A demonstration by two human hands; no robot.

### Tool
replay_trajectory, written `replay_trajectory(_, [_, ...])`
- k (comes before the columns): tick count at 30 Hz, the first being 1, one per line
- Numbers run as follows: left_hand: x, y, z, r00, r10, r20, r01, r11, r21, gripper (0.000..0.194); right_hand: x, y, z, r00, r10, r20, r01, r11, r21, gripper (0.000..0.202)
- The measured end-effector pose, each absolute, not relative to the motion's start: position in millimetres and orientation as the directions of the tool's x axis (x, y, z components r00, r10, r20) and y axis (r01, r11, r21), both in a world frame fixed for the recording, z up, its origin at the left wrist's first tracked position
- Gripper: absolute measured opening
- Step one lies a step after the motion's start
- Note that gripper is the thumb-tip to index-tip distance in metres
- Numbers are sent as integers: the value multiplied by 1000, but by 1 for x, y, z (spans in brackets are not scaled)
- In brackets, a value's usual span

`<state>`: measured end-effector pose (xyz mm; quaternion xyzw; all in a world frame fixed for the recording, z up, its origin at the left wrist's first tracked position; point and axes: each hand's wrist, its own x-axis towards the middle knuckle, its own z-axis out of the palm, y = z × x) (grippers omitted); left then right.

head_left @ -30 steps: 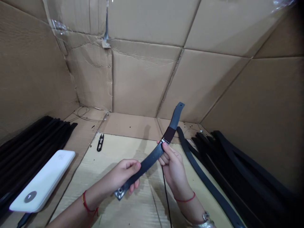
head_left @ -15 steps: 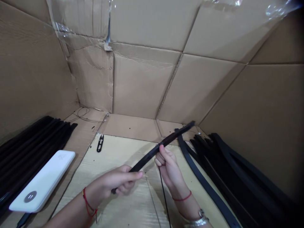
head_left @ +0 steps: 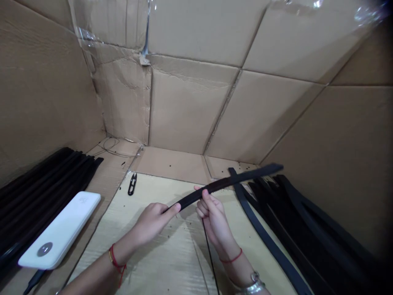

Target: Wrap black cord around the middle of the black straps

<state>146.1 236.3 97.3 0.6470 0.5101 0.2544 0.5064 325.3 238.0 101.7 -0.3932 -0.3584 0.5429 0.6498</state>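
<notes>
A black strip (head_left: 245,176) is held up over the pale board, slanting up to the right. My left hand (head_left: 155,223) grips its lower left end, thumb on top. My right hand (head_left: 211,209) pinches the strip near its middle, with the thumb against its lower edge. A thin dark cord (head_left: 209,250) hangs down from my right hand. Small black thread snips (head_left: 132,184) lie on the board, up and left of my hands.
Black strips are piled at the left (head_left: 46,196) and at the right (head_left: 294,213). A white device (head_left: 61,229) lies beside the left pile. Cardboard walls (head_left: 190,102) rise around the work surface. Loops of thin wire (head_left: 110,145) lie at the back left.
The strip has turned to a flatter slant, and its far end has moved right, over the right pile's tips. My left hand has moved up slightly. The whole view has shifted a little.
</notes>
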Motion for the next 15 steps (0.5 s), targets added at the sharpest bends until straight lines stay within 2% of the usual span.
replay_trajectory(2, [145,235,99,534,767,-355,227,275,934,54,327,237,104,122,991,48,-426,96,-900,41])
replay_trajectory(4, [148,231,99,639,665,-388,147,389,909,52,330,237,104,148,987,65,-402,120,-908,41])
replay_trajectory(5, [149,229,99,635,679,-369,162,350,923,51,331,237,103,176,982,71,-386,135,-912,39])
replay_trajectory(7, [153,226,96,495,835,-239,302,93,949,44,332,238,99,241,968,76,-359,161,-919,37])
replay_trajectory(9, [154,226,93,303,953,17,527,-183,830,33,332,240,95,281,957,78,-341,176,-923,41])
replay_trajectory(11, [153,229,92,220,957,189,657,-289,696,27,331,241,93,273,958,90,-333,182,-925,44])
replay_trajectory(12, [151,230,93,232,954,189,660,-297,690,28,330,240,94,252,963,96,-335,180,-925,43])
replay_trajectory(13, [148,232,94,279,951,133,618,-284,733,32,330,240,95,224,969,101,-342,175,-923,41])
replay_trajectory(15, [143,234,98,452,887,-90,429,-128,894,42,329,237,101,163,982,95,-361,149,-921,37])
